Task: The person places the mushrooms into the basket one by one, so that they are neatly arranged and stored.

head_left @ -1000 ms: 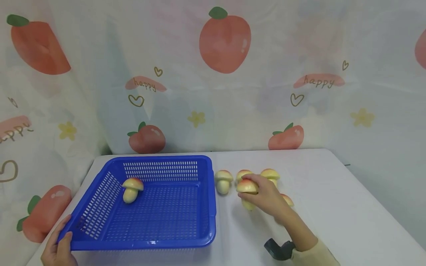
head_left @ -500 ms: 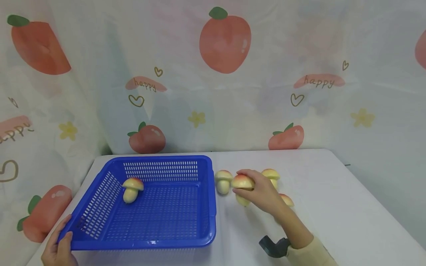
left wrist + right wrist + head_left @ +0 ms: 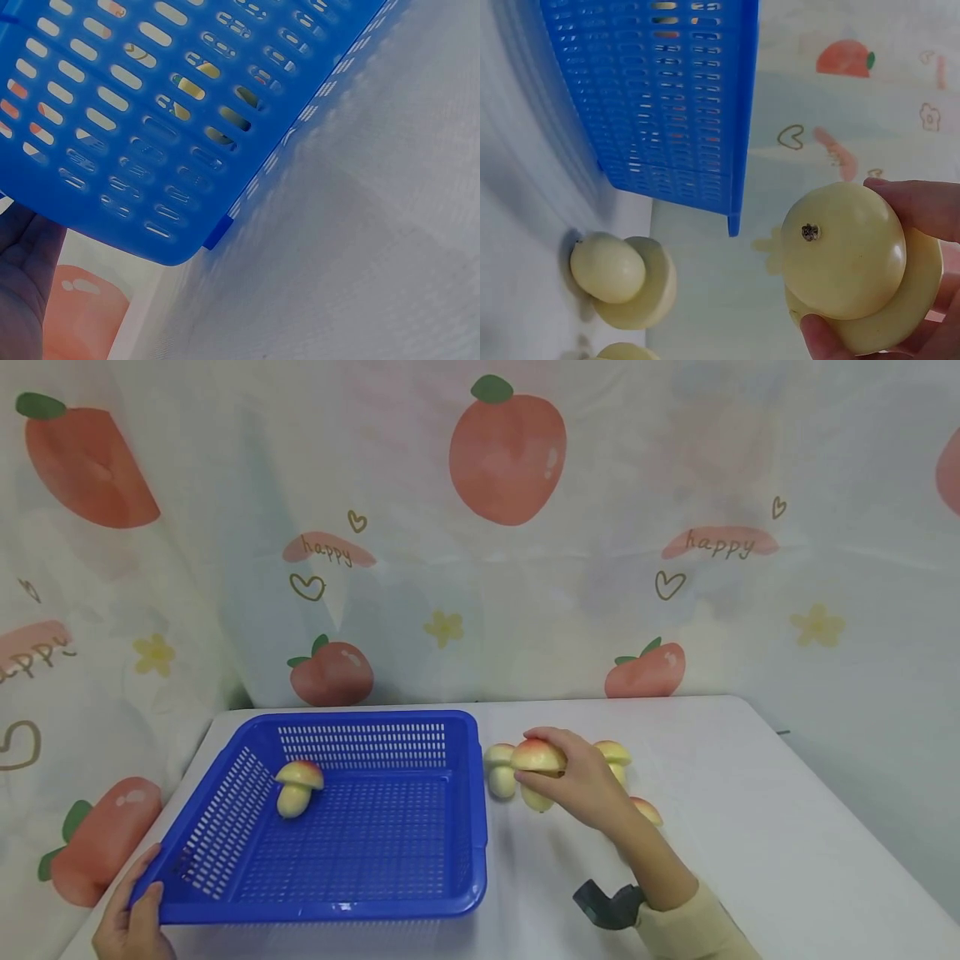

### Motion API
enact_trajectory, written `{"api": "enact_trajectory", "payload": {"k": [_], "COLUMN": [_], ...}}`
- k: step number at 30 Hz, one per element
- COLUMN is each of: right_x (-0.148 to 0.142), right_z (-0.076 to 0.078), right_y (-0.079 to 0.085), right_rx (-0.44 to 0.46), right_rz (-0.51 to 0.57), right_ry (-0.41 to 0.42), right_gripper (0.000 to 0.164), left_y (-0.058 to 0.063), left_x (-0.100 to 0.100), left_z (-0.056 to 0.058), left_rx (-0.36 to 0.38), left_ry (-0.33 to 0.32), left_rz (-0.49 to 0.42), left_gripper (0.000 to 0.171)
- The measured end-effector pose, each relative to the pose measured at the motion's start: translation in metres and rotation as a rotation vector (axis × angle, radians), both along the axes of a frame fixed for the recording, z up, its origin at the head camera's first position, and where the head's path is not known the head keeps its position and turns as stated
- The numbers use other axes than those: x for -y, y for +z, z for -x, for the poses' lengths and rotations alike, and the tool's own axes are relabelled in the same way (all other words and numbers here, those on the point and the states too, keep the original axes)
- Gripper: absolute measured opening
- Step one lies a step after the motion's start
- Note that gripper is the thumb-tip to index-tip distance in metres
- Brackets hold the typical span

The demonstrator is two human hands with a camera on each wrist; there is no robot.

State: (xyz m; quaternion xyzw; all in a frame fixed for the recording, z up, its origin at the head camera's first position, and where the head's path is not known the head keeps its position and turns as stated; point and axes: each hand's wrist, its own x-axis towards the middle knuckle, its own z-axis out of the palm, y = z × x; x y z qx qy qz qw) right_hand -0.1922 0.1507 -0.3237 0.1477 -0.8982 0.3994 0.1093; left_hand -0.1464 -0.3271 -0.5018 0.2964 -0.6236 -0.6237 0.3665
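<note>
My right hand [image 3: 588, 789] holds a mushroom [image 3: 537, 756] by its red-tinged cream cap, thumb and fingers round the cap's edge. In the right wrist view the held mushroom [image 3: 844, 251] shows its stem end towards the camera, lifted off the table. A standing mushroom [image 3: 501, 783] is just left of it, beside the blue plastic basket [image 3: 322, 912]. At the basket's near left corner my left hand [image 3: 133, 920] grips the rim, thumb on top. One mushroom [image 3: 298, 789] lies inside the basket, towards its back left.
Right of my right hand stand another mushroom [image 3: 615, 758] and one partly hidden by the wrist [image 3: 647, 811]. A dark wrist mount [image 3: 609, 906] sits at my right sleeve. Behind the white table [image 3: 750, 827] hangs a curtain [image 3: 525, 602] printed with peaches.
My right hand has moved left and slightly up with the held mushroom, towards the basket, and now overlaps the standing mushroom beside it. My left hand and the basket have not moved.
</note>
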Motion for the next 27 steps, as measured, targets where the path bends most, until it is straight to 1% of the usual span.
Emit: {"api": "enact_trajectory", "payload": {"k": [5,8,10,14,21,27], "right_x": [0.005,0.008,0.01,0.015,0.023,0.028], "right_z": [0.001,0.002,0.002,0.003,0.004,0.004], "right_y": [0.004,0.006,0.007,0.011,0.017,0.018], "right_rx": [-0.015,-0.012,-0.009,-0.003,0.02,0.057], "right_rz": [0.041,0.057,0.06,0.056,0.078,0.116], "right_ry": [0.024,0.029,0.031,0.032,0.048,0.067], "right_gripper": [0.046,0.046,0.047,0.048,0.05,0.048], "left_y": [0.005,0.004,0.001,-0.001,-0.002,-0.001], "left_x": [-0.003,-0.003,-0.002,-0.001,0.0,-0.001], "left_z": [-0.003,-0.003,-0.001,-0.001,0.0,-0.001], "left_rx": [0.004,0.001,0.001,-0.002,-0.004,-0.012], "left_ry": [-0.015,-0.013,0.002,0.009,0.005,0.006], "left_rz": [0.009,0.021,0.017,0.027,0.017,0.024], "left_gripper": [0.041,0.04,0.039,0.039,0.039,0.039]}}
